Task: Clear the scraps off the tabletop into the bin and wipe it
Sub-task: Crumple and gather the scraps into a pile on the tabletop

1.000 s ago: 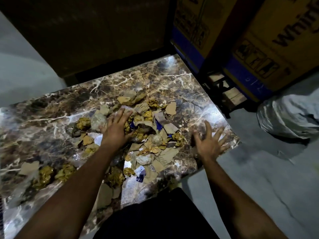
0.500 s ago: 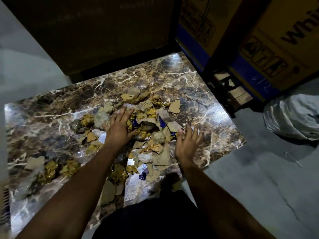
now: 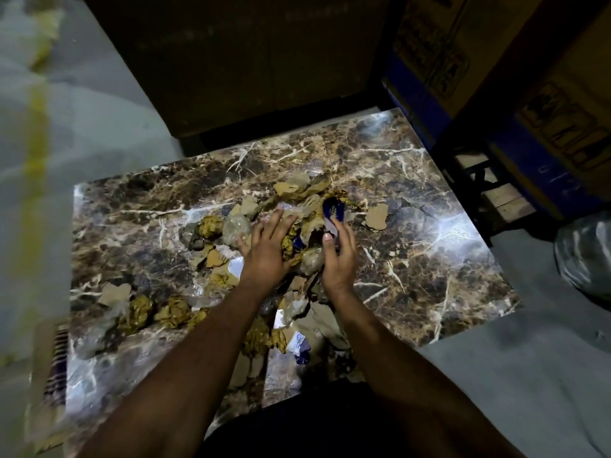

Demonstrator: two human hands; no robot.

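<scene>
Because the scraps [image 3: 297, 246] lie heaped near the middle of the marbled bench [image 3: 429, 259], both hands have closed in on the heap from either side, which looks like a gathering move meant to bunch loose pieces into one liftable load. Flat on the pile, the left hand [image 3: 267, 249] has its fingers [image 3: 281, 223] straight and slightly spread, pointing toward one o'clock, pressing crumpled paper and clear plastic down and inward. At three o'clock of it, the right hand [image 3: 337, 256] stands on edge with curled fingers, thumb up, cupping against a dark blue wrapper [image 3: 334, 209] at the heap's far side; whether it truly pinches the wrapper I cannot tell.

More scraps trail off toward seven and eight o'clock: yellow crumpled wads [image 3: 172, 312], torn cardboard bits [image 3: 114, 292], and one cardboard piece [image 3: 375, 218] alone at two o'clock.

As for containers, a grey plastic bag [image 3: 585, 256] sits on the floor at three o'clock, well apart from the bench; its contents are hidden, and whether it serves as the bin is only a guess. Cardboard boxes [image 3: 545, 110] stand closed at one o'clock. Wiping is not yet begun.
</scene>
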